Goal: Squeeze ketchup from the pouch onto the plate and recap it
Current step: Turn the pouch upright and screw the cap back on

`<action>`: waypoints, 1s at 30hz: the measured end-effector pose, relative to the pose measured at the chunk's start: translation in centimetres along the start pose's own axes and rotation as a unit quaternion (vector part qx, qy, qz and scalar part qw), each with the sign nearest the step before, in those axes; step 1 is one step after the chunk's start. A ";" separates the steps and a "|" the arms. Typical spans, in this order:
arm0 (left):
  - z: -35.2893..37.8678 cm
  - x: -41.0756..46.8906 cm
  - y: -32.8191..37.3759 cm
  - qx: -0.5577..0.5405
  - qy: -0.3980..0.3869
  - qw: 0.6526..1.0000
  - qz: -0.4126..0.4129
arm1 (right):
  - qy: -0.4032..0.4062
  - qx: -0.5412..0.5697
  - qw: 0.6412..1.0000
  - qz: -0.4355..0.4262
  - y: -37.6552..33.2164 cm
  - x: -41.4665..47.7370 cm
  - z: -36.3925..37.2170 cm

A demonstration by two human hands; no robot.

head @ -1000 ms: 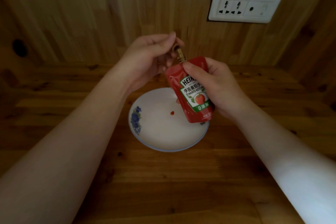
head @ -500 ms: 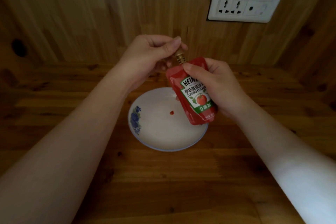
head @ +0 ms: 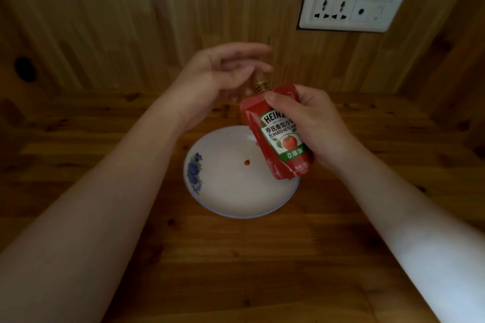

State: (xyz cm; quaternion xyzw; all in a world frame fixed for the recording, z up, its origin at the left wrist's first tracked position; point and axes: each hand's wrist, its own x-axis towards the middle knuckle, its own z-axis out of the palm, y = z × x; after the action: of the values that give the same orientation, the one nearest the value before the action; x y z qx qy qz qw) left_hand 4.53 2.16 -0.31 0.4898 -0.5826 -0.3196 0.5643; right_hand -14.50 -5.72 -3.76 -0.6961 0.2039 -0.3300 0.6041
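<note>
A: The left hand (head: 217,78) has let go since a moment ago. Its fingers were pinched on the gold cap (head: 261,84) at the top of the pouch; now they are spread and loose, blurred, hovering just left of and above the cap with nothing in them.

B: And the pouch itself?

A: The Heinz ketchup pouch (head: 278,136) has barely shifted. It is upright, tilted a little with its top leaning left, above the far right part of the plate. The right hand (head: 312,128) is closed around it from the right side, thumb pressed across the red upper front just below the spout, the other fingers behind it.

B: Is the cap on?

A: A gold threaded piece sits on the spout; whether it is fully tightened I cannot tell, since the left fingers partly blur over it.

B: What lies beneath?

A: A white plate (head: 231,204) with a blue floral pattern (head: 194,173) on its left rim. One small ketchup drop (head: 247,162) sits near the middle, apart from the pouch's lower edge.

B: And around that?

A: The plate rests on a wooden table (head: 236,270). Behind stands a wood-panelled wall (head: 157,8) carrying a white socket panel (head: 350,9) up and to the right of the hands.
</note>
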 end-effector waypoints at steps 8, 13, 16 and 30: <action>0.6 0.2 0.4 0.173 0.104 0.979 0.011 | 0.003 -0.025 1.000 -0.005 -0.3 -0.2 0.2; -0.1 0.2 0.6 0.194 0.054 0.978 0.044 | -0.008 -0.024 1.000 -0.005 -0.3 -0.1 0.3; -0.3 0.1 0.8 0.166 0.029 0.985 0.029 | -0.008 -0.025 1.000 -0.004 -0.1 -0.1 0.4; 0.4 0.6 1.5 0.231 0.020 0.973 -0.008 | -0.005 -0.031 1.000 0.000 -0.3 -0.2 0.5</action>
State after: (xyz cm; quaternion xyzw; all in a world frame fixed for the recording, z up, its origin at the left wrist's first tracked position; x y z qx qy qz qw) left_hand 3.85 2.04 1.25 0.6178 -0.6253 -0.1714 0.4450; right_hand -14.34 -5.16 -3.54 -0.7161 0.2109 -0.3200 0.5834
